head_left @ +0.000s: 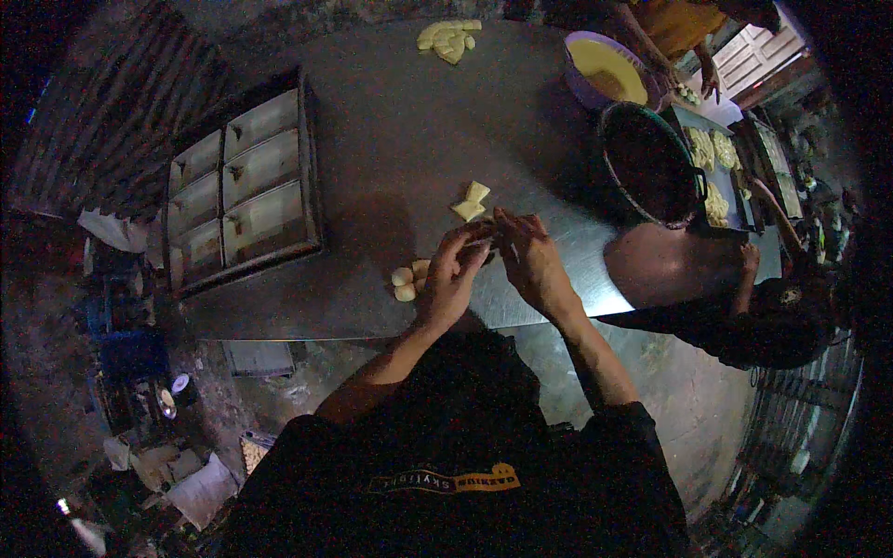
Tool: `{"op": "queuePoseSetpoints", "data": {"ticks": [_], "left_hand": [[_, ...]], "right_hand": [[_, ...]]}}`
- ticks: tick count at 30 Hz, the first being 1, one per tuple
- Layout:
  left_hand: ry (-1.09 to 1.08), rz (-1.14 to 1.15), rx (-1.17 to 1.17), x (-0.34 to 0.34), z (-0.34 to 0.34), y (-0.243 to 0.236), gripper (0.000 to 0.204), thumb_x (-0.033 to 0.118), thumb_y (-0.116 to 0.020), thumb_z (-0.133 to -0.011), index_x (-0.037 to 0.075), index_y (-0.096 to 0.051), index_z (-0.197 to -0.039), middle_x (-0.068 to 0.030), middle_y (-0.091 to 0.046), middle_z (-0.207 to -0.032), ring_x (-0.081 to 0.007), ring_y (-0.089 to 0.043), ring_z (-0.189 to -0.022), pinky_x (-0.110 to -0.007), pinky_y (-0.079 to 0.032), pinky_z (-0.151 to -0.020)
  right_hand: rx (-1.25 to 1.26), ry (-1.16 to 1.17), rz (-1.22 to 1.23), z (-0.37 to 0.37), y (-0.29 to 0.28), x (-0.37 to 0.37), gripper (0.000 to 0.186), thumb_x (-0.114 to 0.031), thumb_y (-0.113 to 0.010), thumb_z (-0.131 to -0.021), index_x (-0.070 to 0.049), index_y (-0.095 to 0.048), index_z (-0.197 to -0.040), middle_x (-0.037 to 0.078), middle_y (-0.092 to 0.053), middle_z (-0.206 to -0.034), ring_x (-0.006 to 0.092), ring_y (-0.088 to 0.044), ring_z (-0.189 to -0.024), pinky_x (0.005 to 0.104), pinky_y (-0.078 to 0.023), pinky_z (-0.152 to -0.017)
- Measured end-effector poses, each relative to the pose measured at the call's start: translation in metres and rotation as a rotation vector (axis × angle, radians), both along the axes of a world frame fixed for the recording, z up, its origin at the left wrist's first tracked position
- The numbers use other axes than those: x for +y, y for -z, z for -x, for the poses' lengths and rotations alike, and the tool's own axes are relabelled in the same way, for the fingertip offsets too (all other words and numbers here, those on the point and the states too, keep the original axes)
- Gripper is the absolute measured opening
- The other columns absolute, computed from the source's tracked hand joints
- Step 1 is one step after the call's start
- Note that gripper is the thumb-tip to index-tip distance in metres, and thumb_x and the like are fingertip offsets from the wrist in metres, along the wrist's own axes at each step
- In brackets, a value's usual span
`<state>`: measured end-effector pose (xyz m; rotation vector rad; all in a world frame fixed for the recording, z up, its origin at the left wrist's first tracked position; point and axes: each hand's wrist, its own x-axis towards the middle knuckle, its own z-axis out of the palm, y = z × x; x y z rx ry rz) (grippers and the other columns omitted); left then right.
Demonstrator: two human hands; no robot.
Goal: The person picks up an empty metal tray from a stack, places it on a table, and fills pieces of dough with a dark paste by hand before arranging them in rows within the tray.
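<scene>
Over the near part of the metal table, my left hand [448, 284] and my right hand [533, 260] meet at the fingertips. Their fingers are curled and pressed together, and whatever lies between them is too dark and covered to make out. Just beyond the fingertips are pale yellow cut pieces of what looks like dough [472, 201]. Beside my left hand sits a small cluster of round dough balls [405, 285], partly hidden by that hand.
A dark-framed tray of six metal pans [312, 223] stands at the left. More dough pieces [449, 39] lie at the far edge. On the right are a purple basin of yellow liquid [605, 73], a black tub [609, 167] and a dough tray [739, 200]. Other people work there.
</scene>
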<state>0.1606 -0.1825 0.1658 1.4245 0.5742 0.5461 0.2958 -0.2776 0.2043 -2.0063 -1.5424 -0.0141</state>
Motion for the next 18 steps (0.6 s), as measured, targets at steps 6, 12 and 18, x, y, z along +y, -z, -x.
{"op": "queuePoseSetpoints", "data": {"ticks": [6, 12, 18], "left_hand": [[-0.032, -0.062, 0.115, 0.005, -0.001, 0.006, 0.037, 0.004, -0.055, -0.095, -0.001, -0.048, -0.132, -0.0116, -0.058, -0.120, -0.0223, -0.060, -0.112, -0.032, -0.050, -0.093], [0.233, 0.693, -0.278, 0.011, -0.006, 0.000, 0.020, 0.008, -0.060, -0.093, 0.004, -0.061, -0.113, -0.0085, -0.065, -0.114, -0.0196, -0.064, -0.108, -0.031, -0.052, -0.093], [0.262, -0.011, -0.052, -0.002, -0.018, -0.052, 0.025, 0.011, -0.068, -0.091, 0.003, -0.062, -0.114, -0.0064, -0.067, -0.114, -0.0153, -0.064, -0.105, -0.032, -0.055, -0.089]], "right_hand": [[0.627, -0.020, 0.210, 0.002, -0.040, -0.015, 0.037, 0.001, -0.059, -0.088, -0.009, -0.063, -0.123, 0.018, -0.065, -0.119, 0.0356, -0.062, -0.111, 0.0432, -0.052, -0.092], [0.331, -0.250, -0.134, -0.015, -0.034, -0.043, 0.031, 0.003, -0.071, -0.081, -0.002, -0.064, -0.111, 0.014, -0.067, -0.107, 0.0255, -0.070, -0.088, 0.0346, -0.057, -0.075], [0.956, -0.053, 0.071, -0.034, -0.041, -0.052, 0.013, -0.006, -0.064, -0.094, 0.002, -0.064, -0.104, 0.003, -0.065, -0.076, 0.0090, -0.062, -0.066, 0.0232, -0.049, -0.057]]}}
